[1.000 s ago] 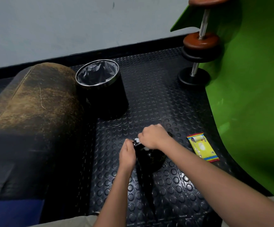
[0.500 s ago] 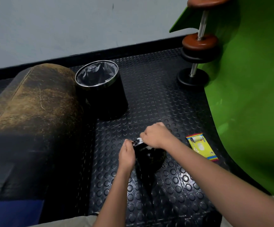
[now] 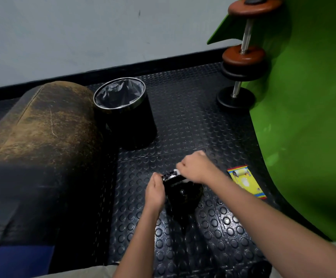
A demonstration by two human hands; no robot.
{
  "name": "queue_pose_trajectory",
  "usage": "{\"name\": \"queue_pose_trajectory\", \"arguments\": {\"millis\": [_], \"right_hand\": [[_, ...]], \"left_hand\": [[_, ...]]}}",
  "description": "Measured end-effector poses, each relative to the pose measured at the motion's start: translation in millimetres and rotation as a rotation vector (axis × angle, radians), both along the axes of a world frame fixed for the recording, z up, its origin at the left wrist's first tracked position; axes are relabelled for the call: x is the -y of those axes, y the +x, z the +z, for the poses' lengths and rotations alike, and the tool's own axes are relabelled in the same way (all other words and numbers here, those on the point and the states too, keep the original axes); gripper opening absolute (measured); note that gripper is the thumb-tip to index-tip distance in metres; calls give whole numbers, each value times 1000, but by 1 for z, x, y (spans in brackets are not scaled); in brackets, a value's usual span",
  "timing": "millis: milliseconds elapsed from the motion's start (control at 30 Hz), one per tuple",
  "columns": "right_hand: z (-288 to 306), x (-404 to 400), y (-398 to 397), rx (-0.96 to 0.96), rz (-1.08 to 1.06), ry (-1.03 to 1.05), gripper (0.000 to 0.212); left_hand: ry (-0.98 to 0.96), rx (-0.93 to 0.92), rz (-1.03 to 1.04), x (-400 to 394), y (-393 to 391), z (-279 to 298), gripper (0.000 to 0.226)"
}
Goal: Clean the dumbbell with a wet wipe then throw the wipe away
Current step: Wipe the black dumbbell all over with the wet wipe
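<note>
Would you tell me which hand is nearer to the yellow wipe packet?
Right. The right hand lies just left of the yellow wipe packet; the left hand is farther left, beyond the dumbbell.

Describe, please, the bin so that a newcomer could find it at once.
Start at the worn brown bolster on the left of the studded black floor mat. The bin stands upright right beside its far end, beyond both hands. It is the only round black container, with a shiny metal rim and a grey plastic liner inside.

Dim, uneven light: the far wall is brightest, the near left sinks into shadow. The studded floor mat glints (small highlights). Edges bow with wide-angle distortion.
</note>
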State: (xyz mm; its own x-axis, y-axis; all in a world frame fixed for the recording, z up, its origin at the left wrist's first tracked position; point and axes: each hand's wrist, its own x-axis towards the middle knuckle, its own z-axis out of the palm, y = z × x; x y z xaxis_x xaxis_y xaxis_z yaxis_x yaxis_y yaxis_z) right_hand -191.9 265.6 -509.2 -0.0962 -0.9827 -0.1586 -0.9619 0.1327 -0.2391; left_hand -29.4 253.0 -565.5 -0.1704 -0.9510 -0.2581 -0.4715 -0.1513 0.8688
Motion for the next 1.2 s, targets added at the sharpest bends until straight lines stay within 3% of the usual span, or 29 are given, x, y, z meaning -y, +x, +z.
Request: {"name": "queue_pose_trajectory", "arguments": {"millis": [133, 267, 367, 533, 700, 933, 1200], "right_hand": [[-6, 0, 25, -26, 76, -110, 54], [-2, 2, -4, 11, 87, 23, 55], [-1, 0, -22, 61, -33, 89, 49], [3, -2, 18, -33, 27, -44, 46], [-4, -2, 30, 4, 103, -124, 51], [-7, -7, -17, 39, -96, 7, 51], [-3, -2, 23, 0, 45, -72, 54]], "left_hand": [[3, -6, 15, 1, -1, 0, 33], [25, -18, 6, -2, 0, 1, 40], [24, -28, 1, -3, 0, 1, 48], [11, -38, 38, -2, -2, 2, 37], [23, -32, 50, -1, -2, 2, 36], [32, -35, 26, -3, -1, -1, 45], [2, -25, 25, -4, -3, 7, 37]]}}
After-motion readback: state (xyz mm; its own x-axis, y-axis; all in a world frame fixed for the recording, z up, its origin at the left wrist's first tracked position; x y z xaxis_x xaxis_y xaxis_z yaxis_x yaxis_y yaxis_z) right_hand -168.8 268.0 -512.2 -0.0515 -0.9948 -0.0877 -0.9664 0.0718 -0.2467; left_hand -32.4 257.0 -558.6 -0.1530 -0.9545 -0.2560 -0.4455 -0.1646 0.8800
